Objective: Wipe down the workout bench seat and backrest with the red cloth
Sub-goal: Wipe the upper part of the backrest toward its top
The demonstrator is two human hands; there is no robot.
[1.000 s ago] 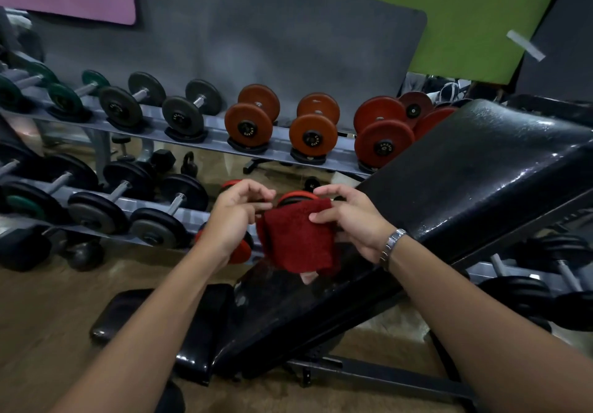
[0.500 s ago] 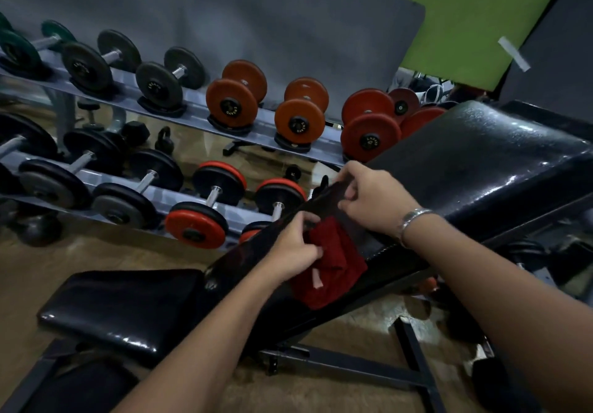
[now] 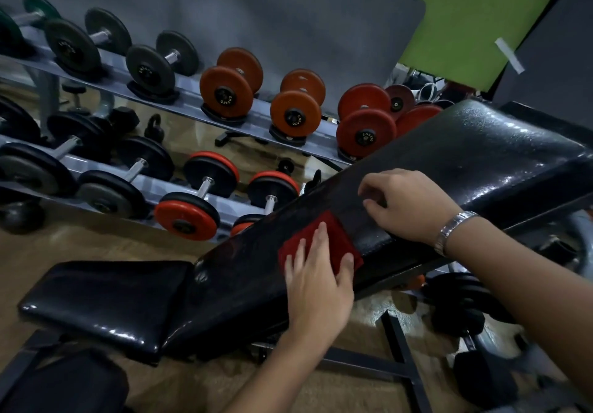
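Red cloth (image 3: 335, 241) is lying flat on the lower part of the backrest (image 3: 465, 162), a bit up from where it meets the seat (image 3: 106, 297). My left hand (image 3: 317, 284) is on top of it, fingers straight and spread, pressing it into the pad, not pinching anything. My right hand (image 3: 407, 207) sits just up the slope from the cloth, not touching it, fingers loosely bent with the tips on the vinyl, nothing held. Metal watch band (image 3: 454, 229) on that wrist. Backrest tilts up to the right, and the seat lies low on the left. Behind the bench is the two-tier dumbbell rack (image 3: 192, 109) with orange dumbbells (image 3: 226, 93) up top, and a green mat (image 3: 465, 11) on the wall.
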